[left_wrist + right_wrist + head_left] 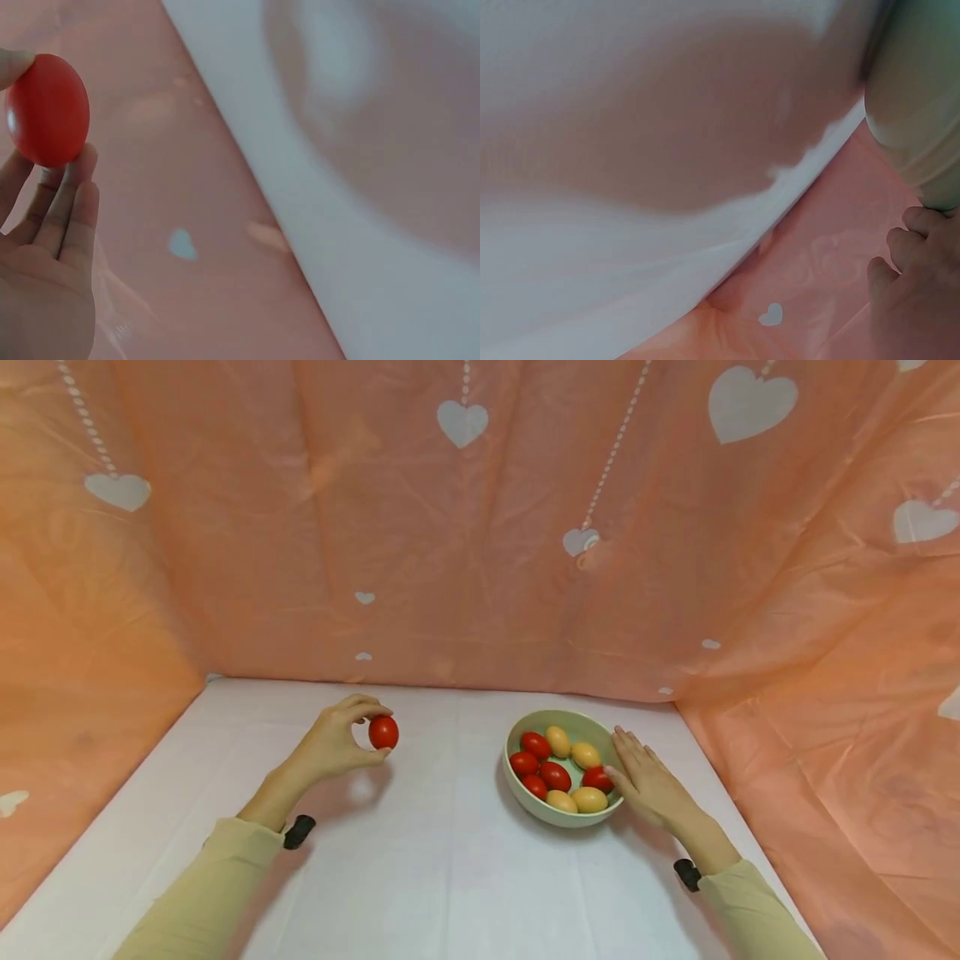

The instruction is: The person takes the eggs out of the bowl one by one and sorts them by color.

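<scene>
My left hand (pixel 339 742) pinches a red egg (pixel 383 732) between thumb and fingertips, above the left side of the table. In the left wrist view the smooth red egg (pixel 49 110) sits at the tips of the left hand's fingers. To the right stands a pale green bowl (pixel 558 820) with several red eggs (pixel 555 776) and several yellowish eggs (pixel 589 799) in it. My right hand (pixel 651 781) rests against the bowl's right side, fingers straight and thumb at the rim. The right wrist view shows its fingers beside the bowl's outer wall (pixel 919 112).
A white cloth covers the table (pixel 420 885). Orange-pink curtains (pixel 465 568) with white hearts enclose its back and both sides. Black bands (pixel 300 832) sit on both wrists. The bowl's shadow falls across the cloth.
</scene>
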Action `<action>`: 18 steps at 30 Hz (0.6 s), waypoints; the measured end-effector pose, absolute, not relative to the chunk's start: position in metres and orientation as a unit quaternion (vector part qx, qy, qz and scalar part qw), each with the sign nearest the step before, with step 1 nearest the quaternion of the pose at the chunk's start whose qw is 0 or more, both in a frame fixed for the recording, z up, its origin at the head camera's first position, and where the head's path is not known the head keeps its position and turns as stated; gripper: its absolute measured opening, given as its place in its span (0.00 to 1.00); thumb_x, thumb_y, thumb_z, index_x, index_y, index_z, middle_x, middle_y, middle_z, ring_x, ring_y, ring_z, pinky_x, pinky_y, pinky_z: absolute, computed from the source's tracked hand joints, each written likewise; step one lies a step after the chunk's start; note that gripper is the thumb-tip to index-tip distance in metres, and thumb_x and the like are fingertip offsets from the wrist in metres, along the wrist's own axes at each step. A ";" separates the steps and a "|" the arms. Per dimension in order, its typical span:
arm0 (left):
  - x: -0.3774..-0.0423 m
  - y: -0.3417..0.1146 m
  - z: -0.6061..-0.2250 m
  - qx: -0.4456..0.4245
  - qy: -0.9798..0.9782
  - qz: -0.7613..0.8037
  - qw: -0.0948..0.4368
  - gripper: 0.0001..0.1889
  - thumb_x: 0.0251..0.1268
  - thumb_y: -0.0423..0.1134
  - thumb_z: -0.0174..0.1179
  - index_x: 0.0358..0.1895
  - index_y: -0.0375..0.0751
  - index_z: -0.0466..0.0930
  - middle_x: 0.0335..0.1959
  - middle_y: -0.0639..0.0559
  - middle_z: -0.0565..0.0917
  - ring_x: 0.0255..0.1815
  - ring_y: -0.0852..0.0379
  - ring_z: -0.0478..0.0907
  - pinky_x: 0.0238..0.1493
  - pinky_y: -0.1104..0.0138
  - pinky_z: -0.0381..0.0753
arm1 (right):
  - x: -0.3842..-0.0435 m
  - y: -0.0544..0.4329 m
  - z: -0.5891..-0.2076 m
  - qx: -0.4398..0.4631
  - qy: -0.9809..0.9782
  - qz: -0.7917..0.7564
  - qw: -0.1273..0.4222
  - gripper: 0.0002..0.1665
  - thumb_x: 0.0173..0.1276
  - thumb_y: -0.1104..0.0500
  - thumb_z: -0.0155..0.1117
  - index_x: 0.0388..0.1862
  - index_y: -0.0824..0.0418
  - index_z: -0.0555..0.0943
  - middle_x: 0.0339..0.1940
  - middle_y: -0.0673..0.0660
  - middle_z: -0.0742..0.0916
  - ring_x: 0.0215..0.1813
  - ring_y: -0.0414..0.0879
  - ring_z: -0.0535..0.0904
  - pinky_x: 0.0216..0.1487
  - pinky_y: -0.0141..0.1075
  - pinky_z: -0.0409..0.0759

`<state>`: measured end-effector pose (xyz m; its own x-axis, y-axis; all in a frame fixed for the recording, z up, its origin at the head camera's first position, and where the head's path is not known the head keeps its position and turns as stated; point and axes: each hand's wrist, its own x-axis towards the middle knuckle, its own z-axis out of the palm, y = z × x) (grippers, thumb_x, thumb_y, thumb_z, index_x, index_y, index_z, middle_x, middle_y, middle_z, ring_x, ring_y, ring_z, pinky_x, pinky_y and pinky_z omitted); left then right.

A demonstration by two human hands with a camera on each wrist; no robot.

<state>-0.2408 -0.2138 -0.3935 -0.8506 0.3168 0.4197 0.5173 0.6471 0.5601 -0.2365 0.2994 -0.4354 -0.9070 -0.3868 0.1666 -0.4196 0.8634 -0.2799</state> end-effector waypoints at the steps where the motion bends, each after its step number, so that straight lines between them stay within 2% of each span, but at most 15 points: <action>1: -0.241 -0.220 -0.394 -0.232 -0.898 -0.346 0.140 0.27 0.47 0.32 0.79 0.56 0.35 0.85 0.56 0.46 0.83 0.51 0.48 0.81 0.54 0.51 0.81 | -0.237 0.299 -0.435 0.210 -0.964 0.156 0.054 0.41 0.86 0.46 0.47 0.82 0.74 0.54 0.83 0.70 0.59 0.83 0.68 0.52 0.80 0.64 0.51; 10: -0.242 -0.263 -0.405 -0.197 -0.911 -0.357 0.063 0.29 0.51 0.31 0.79 0.60 0.36 0.82 0.59 0.41 0.83 0.55 0.39 0.80 0.57 0.41 0.81 | -0.238 0.299 -0.439 0.215 -0.962 0.158 0.050 0.41 0.85 0.47 0.47 0.82 0.75 0.54 0.83 0.71 0.59 0.83 0.69 0.51 0.79 0.64 0.51; 18: -0.239 -0.283 -0.418 -0.182 -0.917 -0.354 0.012 0.27 0.54 0.35 0.79 0.59 0.38 0.82 0.59 0.39 0.84 0.59 0.32 0.80 0.58 0.40 0.81 | -0.240 0.300 -0.435 0.213 -0.963 0.159 0.047 0.41 0.86 0.46 0.45 0.82 0.74 0.53 0.84 0.70 0.58 0.83 0.69 0.50 0.80 0.64 0.49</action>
